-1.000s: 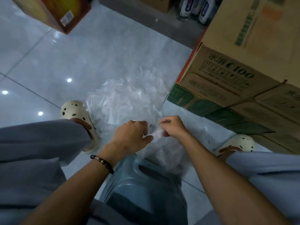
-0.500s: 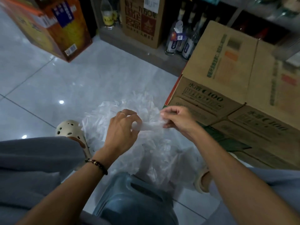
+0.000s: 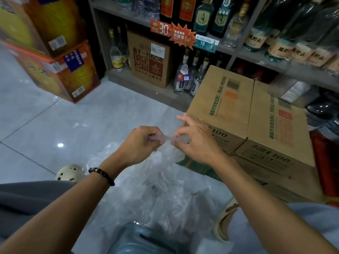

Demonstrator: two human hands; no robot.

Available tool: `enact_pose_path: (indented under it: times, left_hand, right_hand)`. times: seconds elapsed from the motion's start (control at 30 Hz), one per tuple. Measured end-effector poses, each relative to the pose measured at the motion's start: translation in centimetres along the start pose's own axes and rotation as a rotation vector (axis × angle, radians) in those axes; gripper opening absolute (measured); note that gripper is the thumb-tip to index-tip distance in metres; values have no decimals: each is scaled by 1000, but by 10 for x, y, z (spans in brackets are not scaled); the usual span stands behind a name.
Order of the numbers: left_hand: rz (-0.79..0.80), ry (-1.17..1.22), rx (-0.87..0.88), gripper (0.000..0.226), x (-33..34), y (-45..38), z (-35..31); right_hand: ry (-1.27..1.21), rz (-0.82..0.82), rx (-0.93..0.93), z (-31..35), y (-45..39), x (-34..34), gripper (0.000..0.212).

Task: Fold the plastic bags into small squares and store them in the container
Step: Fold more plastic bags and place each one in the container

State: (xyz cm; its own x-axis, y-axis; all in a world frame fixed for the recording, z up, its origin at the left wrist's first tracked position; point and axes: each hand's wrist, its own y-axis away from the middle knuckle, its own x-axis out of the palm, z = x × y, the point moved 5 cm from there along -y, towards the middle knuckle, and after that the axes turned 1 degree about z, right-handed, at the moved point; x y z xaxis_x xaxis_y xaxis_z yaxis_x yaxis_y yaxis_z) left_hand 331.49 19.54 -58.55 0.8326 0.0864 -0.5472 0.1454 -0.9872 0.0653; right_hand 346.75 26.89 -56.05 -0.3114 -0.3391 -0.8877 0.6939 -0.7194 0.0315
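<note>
Cartons point(image 3: 55, 66), orange, stacked on the tiled floor point(image 3: 91, 125) at far left. Cream perforated clog point(image 3: 68, 173) beside a grey trouser leg, lower left. Left hand point(image 3: 139, 143), beaded bracelet point(image 3: 101, 176) at the wrist: fingers curled shut, pinching one end of a narrow folded strip of clear plastic bag point(image 3: 165, 138). Right hand point(image 3: 194, 142): thumb and forefinger closed on the strip's other end, remaining fingers spread loose. Strip held level between both hands, above the floor. Pile of crumpled clear bags point(image 3: 156, 189) on the floor beneath the hands, between the feet. Grey-blue plastic item point(image 3: 135, 241) at bottom centre, partly under the pile; identity unclear. Cardboard boxes point(image 3: 256, 125), brown, stacked on the floor at right, near the right hand. Shelves point(image 3: 238, 54) of bottles behind.
</note>
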Motion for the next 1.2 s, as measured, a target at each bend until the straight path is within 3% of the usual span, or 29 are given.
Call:
enact_pose_path:
  times: [0.07,0.17,0.27,0.37,0.57,0.7,0.83,0.93,1.03,1.2]
  left_hand:
    - [-40,21,-19,10,-2,-2,-5]
    - [-72,117,-113,35,-3,-3,-5]
    - [-157,187,-114,6,-6,-5,-5]
    - [-260,247,-123,19,-9,-11,-4]
    - [-235,135,-108,29,-7,-35,-19]
    - [-133,156,-26,43,-1,-64,-57]
    - [-137,242,123,27,19,-101,-108]
    - [-193,341,120,32,30,-128,-118]
    - [-232,275,79,38,37,-153,-117]
    - [-178,122,116,21,64,-186,-122]
  right_hand:
    - [-162,-68,49,-2,0,-7,15]
    - [-266,-148,153,-10,1,-19,25]
    - [-442,-128,264,-19,5,-30,28]
    - [-589,-168,352,-32,10,-40,33]
    - [-553,-247,368,-53,9,-61,37]
    - [-462,-131,234,-51,2,-79,30]
    - [-499,-145,164,-63,-4,-107,28]
    - [-542,-92,259,-100,3,-133,18]
    - [-554,-95,388,-146,14,-157,8]
    - [-504,-199,505,-207,8,-178,9]
